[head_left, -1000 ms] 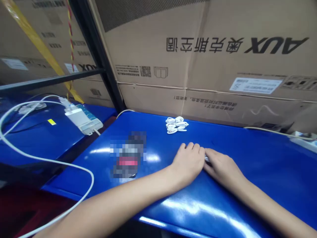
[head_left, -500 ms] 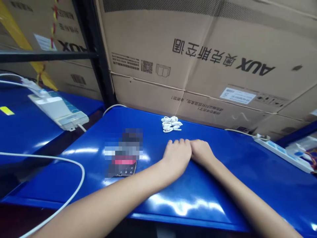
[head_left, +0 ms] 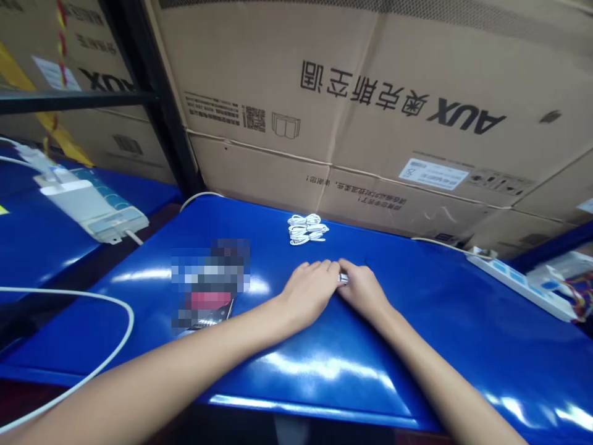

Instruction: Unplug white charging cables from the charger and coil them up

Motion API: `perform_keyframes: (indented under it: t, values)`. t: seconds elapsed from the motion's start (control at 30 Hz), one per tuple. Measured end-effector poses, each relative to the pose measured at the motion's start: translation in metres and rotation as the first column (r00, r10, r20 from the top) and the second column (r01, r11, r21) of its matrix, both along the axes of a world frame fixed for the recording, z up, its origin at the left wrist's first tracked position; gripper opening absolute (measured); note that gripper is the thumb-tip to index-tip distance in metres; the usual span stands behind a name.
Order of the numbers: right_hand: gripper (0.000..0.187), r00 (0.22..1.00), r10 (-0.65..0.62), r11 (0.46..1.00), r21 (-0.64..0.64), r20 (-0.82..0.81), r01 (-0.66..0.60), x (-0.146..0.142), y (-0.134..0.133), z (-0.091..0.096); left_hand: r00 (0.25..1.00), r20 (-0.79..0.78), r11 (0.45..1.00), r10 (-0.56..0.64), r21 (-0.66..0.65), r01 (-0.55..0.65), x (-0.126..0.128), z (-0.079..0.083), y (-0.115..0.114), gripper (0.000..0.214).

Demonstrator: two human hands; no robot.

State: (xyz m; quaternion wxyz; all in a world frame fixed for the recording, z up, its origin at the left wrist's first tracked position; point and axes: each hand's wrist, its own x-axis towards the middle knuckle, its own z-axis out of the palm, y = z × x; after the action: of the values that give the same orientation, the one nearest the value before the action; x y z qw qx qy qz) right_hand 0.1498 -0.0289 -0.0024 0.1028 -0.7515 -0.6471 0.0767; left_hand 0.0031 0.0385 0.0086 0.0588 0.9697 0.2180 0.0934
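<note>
My left hand (head_left: pixel 311 292) and my right hand (head_left: pixel 364 289) meet low over the blue tabletop (head_left: pixel 463 309), both with curled fingers. Between them shows a small white and silvery piece (head_left: pixel 343 279); the fingers hide most of it, and its kind is not clear. Just beyond my hands lies a white cable (head_left: pixel 308 230), coiled into a bundle. A phone (head_left: pixel 226 311), mostly blurred out by pixel blocks, rests left of my left hand, partly behind my forearm.
A large cardboard box (head_left: pixel 259 154) walls off the back. Power strips lie at left (head_left: pixel 115 213) and right (head_left: pixel 519 287). A dark rack post (head_left: pixel 162 117) stands at back left, and a loose white cable (head_left: pixel 125 309) loops across the left side.
My hands have come slightly apart at the fingers, exposing the small white and silvery piece. Everything has shifted left in view as the camera turned; the cable bundle and phone stay in place.
</note>
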Motion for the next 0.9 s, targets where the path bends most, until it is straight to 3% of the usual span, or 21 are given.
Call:
perform_keyframes:
  t: [0.23,0.43,0.6,0.9]
  values:
    - [0.019,0.998,0.049,0.999,-0.004,-0.027,-0.049,0.001,-0.006,-0.009,0.998,-0.048,0.994,0.048,-0.097,-0.053,-0.004,0.000,-0.011,0.022]
    - [0.013,0.994,0.054,0.998,0.032,-0.093,-0.051,0.003,-0.007,-0.013,0.997,-0.066,0.991,-0.035,-0.134,0.025,-0.009,0.002,-0.005,0.018]
    - [0.014,0.981,0.092,0.994,0.074,-0.170,-0.081,0.006,-0.007,-0.012,0.997,-0.037,0.975,-0.065,-0.213,0.055,-0.008,0.003,0.002,0.034]
    - [0.040,0.848,0.325,0.945,0.100,-0.419,-0.312,0.019,-0.013,0.006,0.989,-0.061,0.991,-0.136,-0.008,0.136,-0.005,0.001,0.004,0.041]
